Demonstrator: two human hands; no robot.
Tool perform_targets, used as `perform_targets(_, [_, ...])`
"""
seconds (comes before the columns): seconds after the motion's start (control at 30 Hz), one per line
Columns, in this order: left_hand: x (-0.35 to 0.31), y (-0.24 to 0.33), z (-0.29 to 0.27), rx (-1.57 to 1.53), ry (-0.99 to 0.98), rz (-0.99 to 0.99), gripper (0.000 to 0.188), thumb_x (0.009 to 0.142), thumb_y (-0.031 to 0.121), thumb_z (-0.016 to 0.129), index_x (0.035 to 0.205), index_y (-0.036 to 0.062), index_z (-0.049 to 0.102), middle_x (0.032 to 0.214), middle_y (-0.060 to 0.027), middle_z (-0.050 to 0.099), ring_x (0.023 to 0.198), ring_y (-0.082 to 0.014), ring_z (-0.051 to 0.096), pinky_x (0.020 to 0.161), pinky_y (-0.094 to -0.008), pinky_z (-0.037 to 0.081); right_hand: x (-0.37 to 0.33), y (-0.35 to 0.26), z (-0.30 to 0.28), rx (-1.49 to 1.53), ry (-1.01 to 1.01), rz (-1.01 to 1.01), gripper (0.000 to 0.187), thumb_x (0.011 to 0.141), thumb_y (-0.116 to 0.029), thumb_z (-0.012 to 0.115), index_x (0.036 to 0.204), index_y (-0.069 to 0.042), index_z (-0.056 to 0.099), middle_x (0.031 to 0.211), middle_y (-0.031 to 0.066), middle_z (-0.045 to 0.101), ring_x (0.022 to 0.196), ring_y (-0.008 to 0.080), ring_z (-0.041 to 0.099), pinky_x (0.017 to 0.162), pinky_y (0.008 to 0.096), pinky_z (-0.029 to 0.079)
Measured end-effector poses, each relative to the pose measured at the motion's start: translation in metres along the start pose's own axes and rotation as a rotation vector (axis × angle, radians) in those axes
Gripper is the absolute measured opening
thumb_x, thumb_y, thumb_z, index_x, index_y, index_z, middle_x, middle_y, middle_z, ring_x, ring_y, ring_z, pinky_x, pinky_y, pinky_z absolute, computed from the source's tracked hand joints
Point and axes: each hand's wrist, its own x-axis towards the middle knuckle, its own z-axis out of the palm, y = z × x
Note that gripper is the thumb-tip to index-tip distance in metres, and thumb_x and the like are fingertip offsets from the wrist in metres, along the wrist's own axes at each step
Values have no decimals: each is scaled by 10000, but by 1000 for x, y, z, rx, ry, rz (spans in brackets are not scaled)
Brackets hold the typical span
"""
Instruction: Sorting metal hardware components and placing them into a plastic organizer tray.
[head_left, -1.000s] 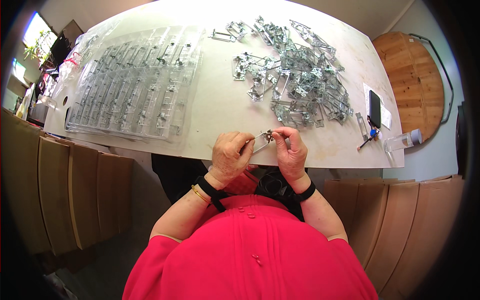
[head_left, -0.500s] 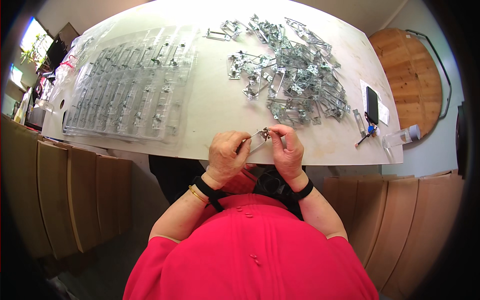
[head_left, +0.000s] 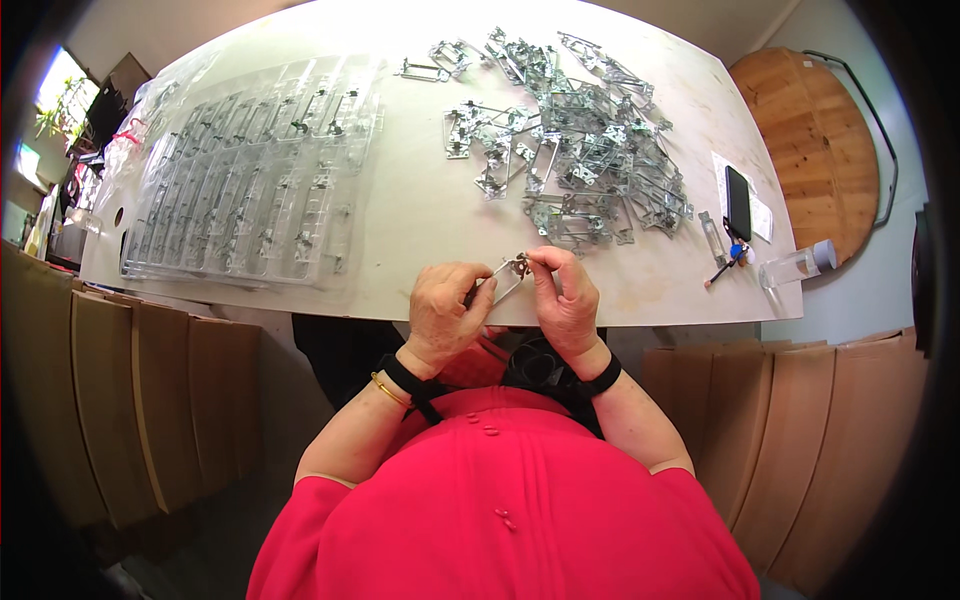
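Both hands meet just above the near edge of the white table, holding one small metal bracket (head_left: 519,267) between them. My left hand (head_left: 446,308) pinches the end of its thin frame. At the other end, the fingertips of my right hand (head_left: 566,303) close on the darker part with a fitting. Fingers hide some of the bracket. Beyond the hands lies a loose pile of similar metal brackets (head_left: 590,150). To the left, a stack of clear plastic trays (head_left: 240,185) has brackets lying in its long compartments.
On the right of the table (head_left: 400,200) lie a black phone (head_left: 738,205) on paper, a small blue-and-white item with a dark stick (head_left: 735,256), and a clear cylindrical container (head_left: 795,268). Cardboard boxes stand below at left (head_left: 165,390) and right (head_left: 790,420). A round wooden board (head_left: 815,150) leans behind.
The whole view has shifted slightly, so everything sits a little further left. Both hands keep the same hold on the bracket, with hardly any finger movement.
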Motion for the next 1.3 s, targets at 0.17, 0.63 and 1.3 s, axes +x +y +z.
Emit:
perform_targets(0.17, [0,1,-1,20,-9,-6,90,883,105,776,957,100,724,780,-44,655,709,-256,610,729,-395,459,-1,-1,-1,7,-7,26,157,951,1,751,1081,-32,670,988,123,723,874,301,714,784,378,567])
perform_targets(0.63, [1,-1,1,41,17,30,89,889,138,768,928,110,694,760,-46,644,708,-265,625,710,-407,436,1,-2,-1,3,-16,-8,175,942,10,754,1093,-37,681,1006,124,729,883,307,711,787,385,567])
perform_targets(1.3, [-1,0,1,55,8,22,101,879,102,775,951,101,703,805,-53,674,749,-281,642,739,-413,464,1,-1,-2,-23,-27,-48,181,938,18,741,1095,-43,674,1024,125,726,906,319,706,803,389,566])
